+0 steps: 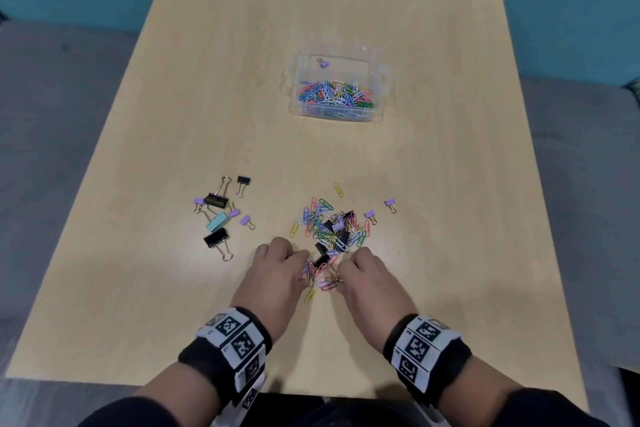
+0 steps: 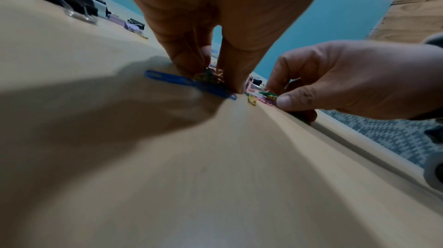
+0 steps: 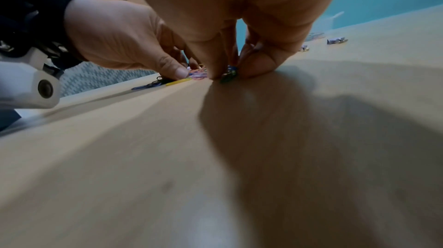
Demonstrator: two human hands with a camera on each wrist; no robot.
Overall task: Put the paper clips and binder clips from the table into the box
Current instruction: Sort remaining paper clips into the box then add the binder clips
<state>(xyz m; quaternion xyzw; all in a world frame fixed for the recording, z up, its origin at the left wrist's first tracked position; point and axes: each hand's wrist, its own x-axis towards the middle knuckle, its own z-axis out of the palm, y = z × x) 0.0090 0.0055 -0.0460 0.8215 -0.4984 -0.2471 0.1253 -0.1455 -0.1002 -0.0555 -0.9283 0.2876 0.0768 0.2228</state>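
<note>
Both my hands are down on the table [image 1: 450, 184], at the near edge of the mixed pile of paper clips [image 1: 323, 229] and binder clips [image 1: 341, 236]. My left hand [image 1: 277, 274] has its fingers curled, and its grip pinches a small bunch of coloured paper clips against the wood; in the left wrist view a blue paper clip [image 2: 189, 86] lies flat under my fingertips [image 2: 233, 81]. My right hand [image 1: 367, 277] is curled in the same way, and its grip closes on a few clips, a green one [image 3: 226, 79] between thumb and fingers. The clear box [image 1: 379, 94] stands well apart, farther on the table, already with many coloured paper clips inside and one small purple binder clip [image 1: 323, 62] at its far end. To the left of the pile there is a separate group of binder clips: black ones [image 1: 216, 199], a light blue one [image 1: 218, 221] and small purple ones. One more purple clip [image 1: 390, 203] lies alone to the right.
</note>
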